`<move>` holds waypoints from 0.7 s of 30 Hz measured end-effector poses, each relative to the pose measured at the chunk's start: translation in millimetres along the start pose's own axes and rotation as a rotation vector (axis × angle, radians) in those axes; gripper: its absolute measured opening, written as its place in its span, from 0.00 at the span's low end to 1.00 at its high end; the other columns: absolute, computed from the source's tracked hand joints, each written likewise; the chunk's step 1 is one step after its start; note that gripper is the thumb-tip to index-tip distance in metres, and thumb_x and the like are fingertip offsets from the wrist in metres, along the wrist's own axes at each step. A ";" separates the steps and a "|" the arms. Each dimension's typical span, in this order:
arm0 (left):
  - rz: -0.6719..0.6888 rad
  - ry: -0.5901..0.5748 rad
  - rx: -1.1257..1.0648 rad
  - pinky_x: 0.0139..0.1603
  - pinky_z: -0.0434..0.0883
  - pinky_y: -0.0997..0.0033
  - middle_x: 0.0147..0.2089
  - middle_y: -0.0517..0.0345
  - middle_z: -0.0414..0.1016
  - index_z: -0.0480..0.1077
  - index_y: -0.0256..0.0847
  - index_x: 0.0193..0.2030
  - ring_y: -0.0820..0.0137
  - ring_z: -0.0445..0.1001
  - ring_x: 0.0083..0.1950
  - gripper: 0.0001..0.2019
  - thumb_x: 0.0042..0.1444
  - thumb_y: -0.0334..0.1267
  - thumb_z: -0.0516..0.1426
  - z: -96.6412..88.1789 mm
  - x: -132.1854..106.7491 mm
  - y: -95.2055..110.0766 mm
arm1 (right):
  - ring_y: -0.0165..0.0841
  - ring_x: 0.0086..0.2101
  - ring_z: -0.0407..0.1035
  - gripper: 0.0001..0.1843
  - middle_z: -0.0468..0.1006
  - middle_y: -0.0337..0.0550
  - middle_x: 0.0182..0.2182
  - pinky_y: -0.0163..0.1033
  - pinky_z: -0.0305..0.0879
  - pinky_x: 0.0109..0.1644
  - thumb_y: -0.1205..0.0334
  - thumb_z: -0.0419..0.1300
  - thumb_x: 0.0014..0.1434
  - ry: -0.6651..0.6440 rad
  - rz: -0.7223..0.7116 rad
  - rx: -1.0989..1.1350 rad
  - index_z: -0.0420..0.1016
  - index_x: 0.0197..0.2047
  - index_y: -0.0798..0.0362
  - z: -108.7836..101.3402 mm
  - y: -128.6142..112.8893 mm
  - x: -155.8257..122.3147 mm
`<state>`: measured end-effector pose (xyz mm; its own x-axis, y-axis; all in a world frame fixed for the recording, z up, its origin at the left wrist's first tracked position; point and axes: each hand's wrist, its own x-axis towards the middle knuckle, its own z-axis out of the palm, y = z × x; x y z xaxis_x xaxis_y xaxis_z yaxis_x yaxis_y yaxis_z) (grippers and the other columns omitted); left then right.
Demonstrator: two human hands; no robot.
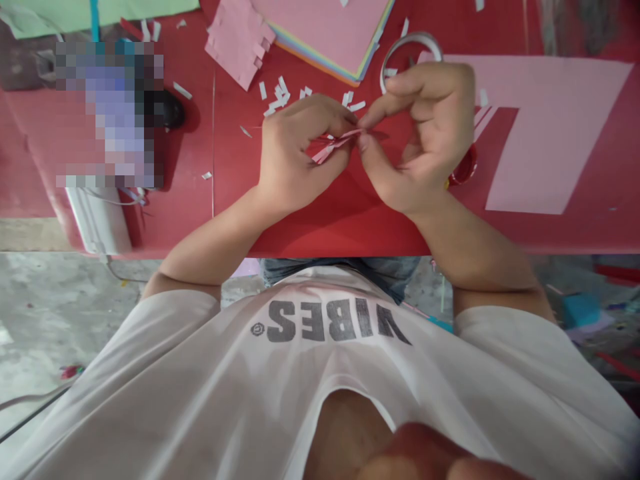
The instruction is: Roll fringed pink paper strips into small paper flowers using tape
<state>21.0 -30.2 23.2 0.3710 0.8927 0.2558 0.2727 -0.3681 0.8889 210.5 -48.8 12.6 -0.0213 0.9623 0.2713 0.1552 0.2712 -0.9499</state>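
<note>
Over the red table, my left hand is closed around a small folded strip of pink paper. My right hand pinches the strip's right end between thumb and forefinger, its other fingers curled. The two sets of fingertips almost meet. Part of the strip is hidden inside my left fingers. Behind my right hand stands a roll of tape, partly covered by the fingers. Small white paper bits lie just beyond my left hand.
A stack of coloured paper and a notched pink piece lie at the back. To the right is a cut pink sheet. A white box-shaped device with a cable sits at the table's front left, near a dark round object.
</note>
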 end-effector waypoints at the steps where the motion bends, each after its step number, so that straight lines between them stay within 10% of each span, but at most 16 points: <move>1: -0.018 -0.007 -0.012 0.57 0.79 0.57 0.46 0.58 0.80 0.73 0.45 0.36 0.62 0.80 0.55 0.06 0.64 0.41 0.61 -0.2 0.0 0.5 | 0.40 0.42 0.78 0.28 0.72 0.39 0.50 0.53 0.81 0.49 0.33 0.68 0.56 0.046 -0.046 -0.001 0.67 0.51 0.38 2.0 0.6 0.4; 21: 0.000 0.005 -0.054 0.56 0.79 0.56 0.43 0.58 0.80 0.76 0.47 0.34 0.62 0.81 0.50 0.04 0.60 0.37 0.63 3.7 -0.4 3.3 | 0.29 0.33 0.74 0.26 0.67 0.34 0.54 0.46 0.79 0.40 0.37 0.69 0.57 0.093 -0.185 -0.012 0.67 0.54 0.32 0.5 1.4 1.7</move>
<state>25.1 -32.7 24.6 0.3668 0.8940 0.2576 0.2239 -0.3535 0.9082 210.2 -46.7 11.7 0.0402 0.8899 0.4544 0.1685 0.4422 -0.8809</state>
